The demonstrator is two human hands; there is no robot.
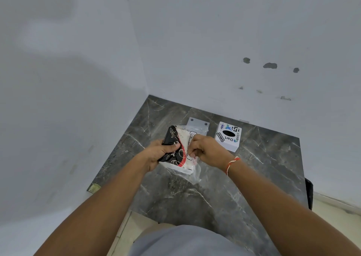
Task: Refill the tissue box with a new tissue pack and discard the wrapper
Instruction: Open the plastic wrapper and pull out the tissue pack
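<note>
A tissue pack [176, 138] in a black, red and white plastic wrapper is held above the dark marble counter [195, 193]. My left hand [160, 152] grips the pack's black left side. My right hand [205, 148] pinches the wrapper's clear torn edge on the right side. Loose clear plastic hangs below the pack. The white tissue box lid [228, 136], with a black oval slot and stickers, lies on the counter to the right. A white flat piece with two holes, the box base [198, 125], lies behind the pack, partly hidden.
White walls meet in a corner behind the counter, close on the left and back. The counter's right edge drops off near a dark object [308, 193]. Pale floor shows at the lower right and below the counter's front edge.
</note>
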